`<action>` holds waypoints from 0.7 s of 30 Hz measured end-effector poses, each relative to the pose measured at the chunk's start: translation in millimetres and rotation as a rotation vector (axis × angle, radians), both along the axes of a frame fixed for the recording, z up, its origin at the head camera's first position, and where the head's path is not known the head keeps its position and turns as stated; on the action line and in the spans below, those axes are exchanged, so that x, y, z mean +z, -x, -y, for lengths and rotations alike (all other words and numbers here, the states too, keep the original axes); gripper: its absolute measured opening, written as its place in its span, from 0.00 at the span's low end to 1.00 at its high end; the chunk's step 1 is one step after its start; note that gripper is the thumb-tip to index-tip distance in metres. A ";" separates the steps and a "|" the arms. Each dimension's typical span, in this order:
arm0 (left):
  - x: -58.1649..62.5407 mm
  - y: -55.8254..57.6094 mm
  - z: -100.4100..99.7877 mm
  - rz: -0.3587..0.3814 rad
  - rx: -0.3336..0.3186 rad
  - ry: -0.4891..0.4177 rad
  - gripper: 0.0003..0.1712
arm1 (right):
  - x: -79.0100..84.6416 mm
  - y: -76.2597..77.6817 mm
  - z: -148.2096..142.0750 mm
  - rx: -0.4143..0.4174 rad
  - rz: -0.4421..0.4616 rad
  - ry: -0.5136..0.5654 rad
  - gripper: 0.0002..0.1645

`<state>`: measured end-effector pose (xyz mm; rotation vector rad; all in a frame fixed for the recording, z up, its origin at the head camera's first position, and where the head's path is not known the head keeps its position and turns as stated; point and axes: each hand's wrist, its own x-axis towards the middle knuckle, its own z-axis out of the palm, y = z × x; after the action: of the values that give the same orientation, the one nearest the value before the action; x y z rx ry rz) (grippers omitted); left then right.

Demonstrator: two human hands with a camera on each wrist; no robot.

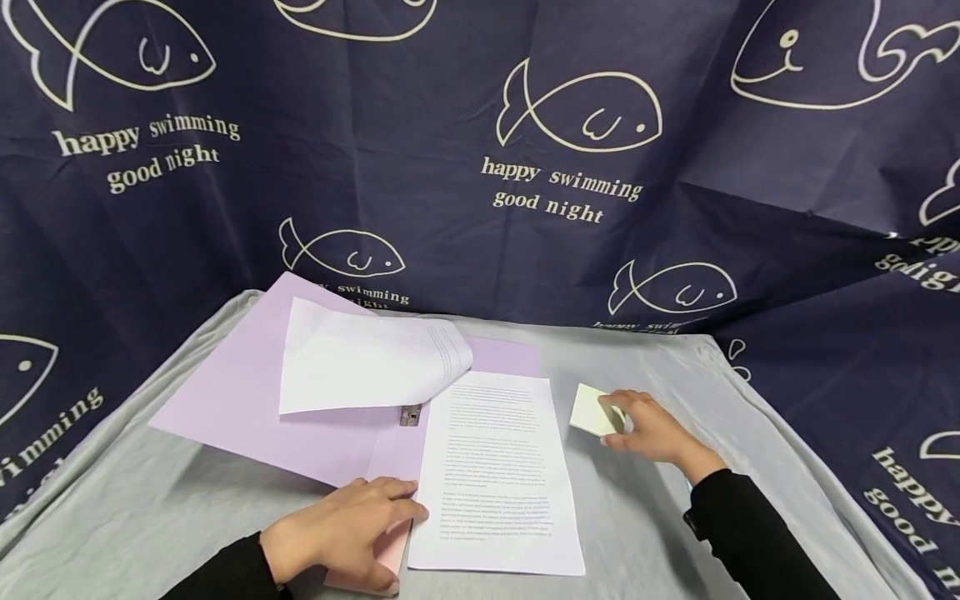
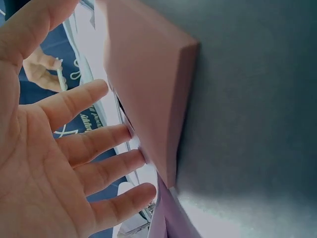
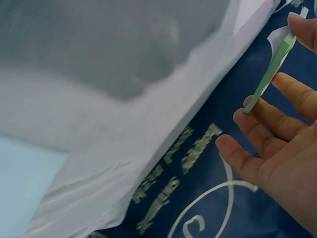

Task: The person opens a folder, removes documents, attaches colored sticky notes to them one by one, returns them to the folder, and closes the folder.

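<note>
My right hand [image 1: 647, 427] holds a pale green pad of sticky notes [image 1: 587, 410] by its edge, above the cloth right of the papers. In the right wrist view the pad [image 3: 272, 69] shows edge-on between thumb and fingers. Beside the lower left edge of the printed sheets [image 1: 495, 467] is my left hand [image 1: 341, 525], its fingers spread and relaxed. Under and beside that hand lies a thick pink pad [image 2: 143, 74], partly hidden in the head view. The sheets lie on an open lilac folder [image 1: 232, 400] with a metal clip [image 1: 409, 416].
A turned-over sheet [image 1: 352, 358] curls across the folder's left cover, which is raised off the cloth. Grey cloth [image 1: 637, 525] covers the table. A light blue flat item [image 3: 29, 183] lies near my right forearm. Behind hangs a navy curtain [image 1: 435, 167] with fish drawings.
</note>
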<state>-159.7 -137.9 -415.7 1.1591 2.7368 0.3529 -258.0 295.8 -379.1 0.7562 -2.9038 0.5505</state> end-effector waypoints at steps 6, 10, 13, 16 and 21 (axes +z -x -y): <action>2.7 5.1 -1.1 -0.014 -0.015 -0.017 0.41 | 5.0 -7.1 27.2 0.048 0.001 -0.008 0.36; 7.3 8.7 -3.3 -0.013 -0.014 -0.030 0.41 | 7.0 -12.6 43.0 0.095 -0.014 -0.017 0.35; 11.0 10.8 -7.1 -0.013 0.001 -0.039 0.41 | 10.1 -17.8 54.2 0.130 -0.011 -0.023 0.35; 14.9 12.9 -13.2 -0.021 0.032 -0.030 0.41 | 12.5 -22.9 64.1 0.168 -0.016 -0.026 0.36; 20.0 16.3 -25.1 -0.062 0.093 -0.027 0.40 | 13.9 -31.2 77.0 0.239 -0.040 -0.038 0.35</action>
<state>-175.9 -112.8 -395.7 1.0688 2.8547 0.3725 -226.7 218.7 -365.2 1.1156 -2.8124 0.4949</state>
